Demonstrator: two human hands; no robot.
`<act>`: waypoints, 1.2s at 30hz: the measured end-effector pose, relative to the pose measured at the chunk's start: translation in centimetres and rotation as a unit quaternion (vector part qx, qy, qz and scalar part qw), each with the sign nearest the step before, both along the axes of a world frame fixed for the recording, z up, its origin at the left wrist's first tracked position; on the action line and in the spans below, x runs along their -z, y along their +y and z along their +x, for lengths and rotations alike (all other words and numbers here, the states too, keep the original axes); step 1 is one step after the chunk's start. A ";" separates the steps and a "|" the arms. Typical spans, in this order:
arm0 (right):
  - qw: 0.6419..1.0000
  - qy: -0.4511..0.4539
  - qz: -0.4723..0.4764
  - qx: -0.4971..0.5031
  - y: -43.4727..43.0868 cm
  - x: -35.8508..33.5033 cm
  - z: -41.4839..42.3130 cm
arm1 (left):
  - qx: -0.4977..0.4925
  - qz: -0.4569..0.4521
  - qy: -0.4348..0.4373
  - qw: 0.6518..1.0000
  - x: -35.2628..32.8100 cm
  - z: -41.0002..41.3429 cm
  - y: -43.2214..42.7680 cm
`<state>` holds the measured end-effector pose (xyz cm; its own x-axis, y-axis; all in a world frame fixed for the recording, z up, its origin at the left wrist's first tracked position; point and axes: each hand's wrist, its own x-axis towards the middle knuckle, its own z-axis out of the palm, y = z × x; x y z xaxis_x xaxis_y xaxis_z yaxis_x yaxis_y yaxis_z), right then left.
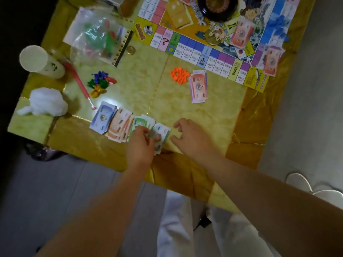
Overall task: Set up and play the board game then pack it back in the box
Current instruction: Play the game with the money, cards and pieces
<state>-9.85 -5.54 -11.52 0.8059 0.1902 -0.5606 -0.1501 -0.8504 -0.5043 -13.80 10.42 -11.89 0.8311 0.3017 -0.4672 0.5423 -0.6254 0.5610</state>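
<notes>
The game board lies open at the far side of the yellow table, with a dark spinner wheel and stacks of play money on it. Near the front edge sit fanned piles of play money: blue, orange, green and pale green. My left hand pinches notes of the pale green pile. My right hand hovers just right of that pile, fingers loosely spread, holding nothing. Orange plastic houses and another money stack lie mid-table.
Coloured game pawns cluster at the left by a red pen. A clear bag of pieces, a paper cup, crumpled white tissue and a bottle cap sit at the left. A white slipper lies on the floor.
</notes>
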 end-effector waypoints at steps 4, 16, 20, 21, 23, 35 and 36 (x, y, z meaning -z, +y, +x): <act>0.995 -0.085 -0.052 -0.032 3.8 1.0 -1.4 | 0.005 -0.021 0.018 1.000 1.2 -0.8 2.2; 0.967 -0.133 -0.192 -0.098 7.1 2.5 -1.9 | -0.043 -0.086 0.040 0.995 2.2 0.0 2.7; 0.972 -0.116 -0.185 -0.089 7.0 2.4 -1.5 | -0.038 -0.086 0.051 0.994 2.5 0.0 2.8; 0.974 -0.110 -0.181 -0.081 7.0 2.4 -1.5 | -0.038 -0.087 0.053 0.994 2.4 0.0 2.8; 0.980 -0.101 -0.163 -0.063 7.0 2.3 -1.6 | -0.036 -0.088 0.054 0.994 2.4 0.0 2.9; 0.980 -0.077 -0.163 -0.079 4.4 1.8 -2.1 | 0.069 -0.031 0.028 0.997 2.0 -1.4 2.8; 0.977 -0.082 -0.176 -0.088 4.0 1.8 -2.1 | 0.067 -0.032 0.029 0.997 1.9 -1.4 2.7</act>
